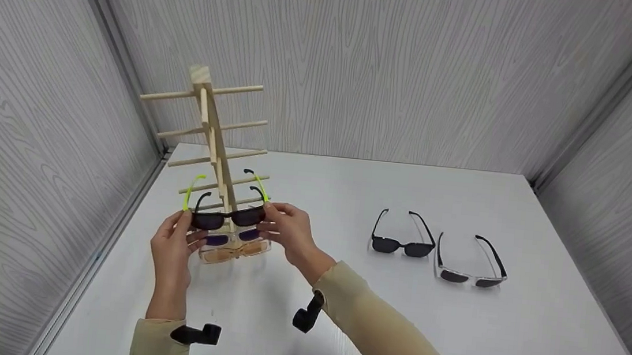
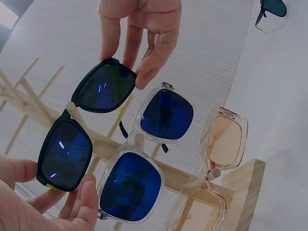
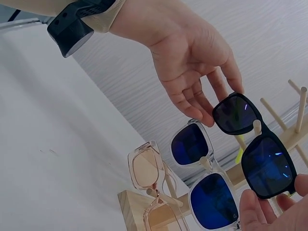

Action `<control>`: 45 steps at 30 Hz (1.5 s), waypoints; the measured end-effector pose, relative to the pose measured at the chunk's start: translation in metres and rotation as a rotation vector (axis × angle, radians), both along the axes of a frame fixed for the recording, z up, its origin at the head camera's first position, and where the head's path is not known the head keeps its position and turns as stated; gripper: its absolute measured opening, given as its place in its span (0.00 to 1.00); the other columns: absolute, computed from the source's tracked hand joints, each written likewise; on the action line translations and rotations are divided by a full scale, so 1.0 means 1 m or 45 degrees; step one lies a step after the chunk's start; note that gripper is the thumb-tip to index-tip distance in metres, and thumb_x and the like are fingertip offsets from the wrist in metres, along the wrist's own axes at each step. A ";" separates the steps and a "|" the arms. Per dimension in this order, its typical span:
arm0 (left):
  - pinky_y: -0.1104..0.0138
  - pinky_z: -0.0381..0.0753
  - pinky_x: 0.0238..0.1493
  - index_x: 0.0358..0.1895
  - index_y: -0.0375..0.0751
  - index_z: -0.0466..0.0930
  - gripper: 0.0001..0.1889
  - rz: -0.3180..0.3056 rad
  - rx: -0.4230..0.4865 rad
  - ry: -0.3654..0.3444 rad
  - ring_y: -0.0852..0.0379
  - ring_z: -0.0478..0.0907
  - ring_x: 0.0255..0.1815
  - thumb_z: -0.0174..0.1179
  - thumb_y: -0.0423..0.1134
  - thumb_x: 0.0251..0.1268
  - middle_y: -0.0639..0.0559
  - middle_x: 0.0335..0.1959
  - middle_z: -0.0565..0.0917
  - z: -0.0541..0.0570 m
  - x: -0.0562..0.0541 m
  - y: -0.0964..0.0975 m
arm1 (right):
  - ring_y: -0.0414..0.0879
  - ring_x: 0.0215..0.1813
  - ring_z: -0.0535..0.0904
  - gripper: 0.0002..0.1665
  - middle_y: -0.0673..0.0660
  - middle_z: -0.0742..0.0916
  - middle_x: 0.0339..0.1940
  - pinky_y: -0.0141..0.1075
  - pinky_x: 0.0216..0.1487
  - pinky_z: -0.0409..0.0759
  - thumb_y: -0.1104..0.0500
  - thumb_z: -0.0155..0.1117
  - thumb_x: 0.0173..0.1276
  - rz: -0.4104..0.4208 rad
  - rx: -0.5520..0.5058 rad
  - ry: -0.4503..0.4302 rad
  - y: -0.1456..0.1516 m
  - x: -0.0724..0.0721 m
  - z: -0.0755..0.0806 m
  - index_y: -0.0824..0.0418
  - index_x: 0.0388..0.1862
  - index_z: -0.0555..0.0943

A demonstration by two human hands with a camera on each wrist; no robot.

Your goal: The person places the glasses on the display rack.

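Note:
Black-framed sunglasses [image 1: 209, 221] with yellow-green temples are pinched by both hands, one at each end of the front. My left hand [image 1: 169, 253] grips the left end between thumb and fingers. At the other end, my right hand [image 1: 294, 234] pinches the frame corner. A peg [image 2: 76, 113] of the wooden display stand [image 1: 201, 75] shows at the bridge, and the temples point back past the stand. Just below sit clear-framed glasses [image 2: 132, 186] with blue lenses on a lower peg. Pale orange-tinted glasses [image 2: 226, 139] rest on the lowest peg, near the base.
Bare pegs stick out from the stand's upper part. To the right on the white table [image 1: 337, 203] lie black sunglasses [image 1: 385, 245] and clear-fronted sunglasses [image 1: 453, 276] with dark temples, both unfolded. Grey wood-grain panels [image 1: 361, 66] enclose the table at the back and sides.

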State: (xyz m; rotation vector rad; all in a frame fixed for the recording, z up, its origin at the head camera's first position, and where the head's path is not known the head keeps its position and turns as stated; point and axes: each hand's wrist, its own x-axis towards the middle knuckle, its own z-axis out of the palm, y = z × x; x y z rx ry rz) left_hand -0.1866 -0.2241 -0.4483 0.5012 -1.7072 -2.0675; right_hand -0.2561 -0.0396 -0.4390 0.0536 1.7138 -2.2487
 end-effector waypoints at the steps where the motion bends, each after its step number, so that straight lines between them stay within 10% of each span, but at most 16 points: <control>1: 0.68 0.81 0.35 0.59 0.35 0.70 0.25 0.000 -0.002 -0.006 0.54 0.82 0.33 0.53 0.50 0.68 0.48 0.37 0.79 0.000 0.000 0.000 | 0.53 0.37 0.84 0.15 0.61 0.85 0.35 0.40 0.38 0.82 0.56 0.61 0.66 -0.005 0.002 -0.008 0.000 0.000 0.000 0.66 0.45 0.78; 23: 0.68 0.81 0.38 0.61 0.39 0.70 0.25 0.027 -0.059 -0.100 0.53 0.81 0.38 0.48 0.53 0.69 0.39 0.47 0.75 -0.008 0.021 -0.007 | 0.51 0.40 0.83 0.17 0.65 0.83 0.45 0.41 0.39 0.82 0.56 0.63 0.65 0.003 0.088 -0.005 0.025 0.011 -0.020 0.66 0.46 0.78; 45: 0.69 0.81 0.34 0.56 0.36 0.71 0.25 -0.048 -0.072 -0.168 0.57 0.82 0.35 0.53 0.53 0.67 0.43 0.42 0.80 -0.050 0.042 -0.001 | 0.52 0.42 0.83 0.22 0.61 0.83 0.43 0.41 0.43 0.80 0.52 0.63 0.64 0.031 0.075 -0.032 0.065 0.043 -0.050 0.67 0.50 0.76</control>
